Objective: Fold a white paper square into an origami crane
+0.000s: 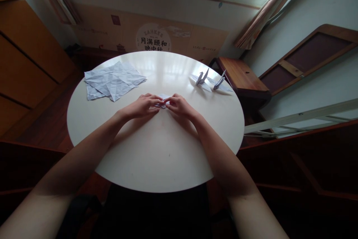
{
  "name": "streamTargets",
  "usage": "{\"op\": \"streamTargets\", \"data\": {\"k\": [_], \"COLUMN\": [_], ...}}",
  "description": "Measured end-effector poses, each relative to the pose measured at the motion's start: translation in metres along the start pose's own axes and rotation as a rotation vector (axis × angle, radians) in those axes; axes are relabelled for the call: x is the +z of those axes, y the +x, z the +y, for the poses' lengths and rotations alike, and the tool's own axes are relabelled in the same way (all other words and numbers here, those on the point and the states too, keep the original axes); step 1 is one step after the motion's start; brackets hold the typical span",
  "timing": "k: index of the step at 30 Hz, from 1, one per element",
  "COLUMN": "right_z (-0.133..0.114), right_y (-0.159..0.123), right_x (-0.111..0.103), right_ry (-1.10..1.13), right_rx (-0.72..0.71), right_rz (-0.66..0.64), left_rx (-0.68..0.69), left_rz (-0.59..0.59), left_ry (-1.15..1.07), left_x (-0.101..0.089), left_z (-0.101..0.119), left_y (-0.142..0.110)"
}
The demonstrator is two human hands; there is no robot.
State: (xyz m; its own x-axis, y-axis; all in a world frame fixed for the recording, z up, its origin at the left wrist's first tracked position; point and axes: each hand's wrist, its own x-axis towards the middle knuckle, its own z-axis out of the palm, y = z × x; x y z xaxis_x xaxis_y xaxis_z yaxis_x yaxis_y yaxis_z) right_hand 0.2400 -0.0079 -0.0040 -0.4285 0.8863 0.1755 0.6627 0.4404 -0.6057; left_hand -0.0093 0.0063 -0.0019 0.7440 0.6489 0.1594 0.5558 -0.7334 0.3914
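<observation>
I count two paper cranes (199, 79) at the upper right of the frame, both apparently finished. One small folded paper (162, 106) is at frame centre; I judge its folding incomplete. My left hand (144, 105) and right hand (179, 104) pinch its opposite sides. Creased sheets (113, 80) overlap at upper left; exact count unclear. One round table (165, 153) supports all.

tabletop (156, 153): smth, glossy | folded pc (162, 106): ppr | sheets (113, 78): ppr, matt, creased | side table (242, 74): wd, semi-gloss
</observation>
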Motion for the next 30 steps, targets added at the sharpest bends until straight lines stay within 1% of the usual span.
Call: {"op": "streamTargets", "data": {"k": [19, 30], "right_z": [-0.0026, -0.0015], "right_y": [-0.0003, -0.0002], "right_x": [-0.001, 0.0007], "right_ry": [-0.003, 0.014], "right_rx": [0.01, 0.007], "right_rz": [-0.003, 0.005], "left_rx": [-0.016, -0.006], "left_rz": [-0.008, 0.002], "left_ry": [0.0, -0.013], "left_x": [-0.0038, -0.0014], "left_z": [0.0058, 0.0017], "left_y": [-0.0001, 0.0004]}}
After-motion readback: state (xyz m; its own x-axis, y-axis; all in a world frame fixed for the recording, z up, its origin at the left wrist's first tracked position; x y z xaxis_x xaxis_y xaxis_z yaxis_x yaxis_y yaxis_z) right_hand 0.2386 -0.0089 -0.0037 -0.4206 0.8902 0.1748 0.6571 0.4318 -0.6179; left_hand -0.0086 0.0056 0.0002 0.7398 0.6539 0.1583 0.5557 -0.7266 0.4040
